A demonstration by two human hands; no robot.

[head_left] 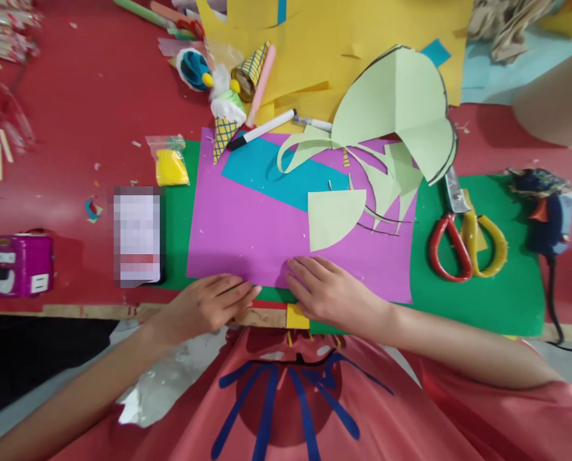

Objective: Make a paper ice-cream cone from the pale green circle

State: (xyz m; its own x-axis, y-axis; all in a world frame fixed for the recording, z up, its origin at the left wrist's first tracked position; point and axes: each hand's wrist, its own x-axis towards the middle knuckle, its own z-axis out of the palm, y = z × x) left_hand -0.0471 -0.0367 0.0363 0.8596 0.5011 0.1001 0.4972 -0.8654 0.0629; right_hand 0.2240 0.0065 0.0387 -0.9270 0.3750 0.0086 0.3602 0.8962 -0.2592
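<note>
My left hand [209, 304] lies flat at the near edge of a purple paper sheet [247, 237], fingers stretched out and together, pointing right. My right hand [327, 291] rests flat on the same near edge, fingers extended towards the left. Neither hand holds anything. The purple sheet lies on a green sheet [478, 288]. On the purple sheet sit a blue paper piece [271, 176] and a light green fan-shaped cutout [331, 218]. Larger light green paper offcuts [396, 109] lie just beyond.
Red-and-yellow-handled scissors [463, 237] lie on the green sheet at right, a blue glue gun [549, 214] beyond them. Behind are yellow paper [324, 45], a black marker [262, 129], paper ice-cream cones [226, 125] and a yellow clay bag [169, 163]. A phone [137, 234] and purple socket box [20, 264] lie left.
</note>
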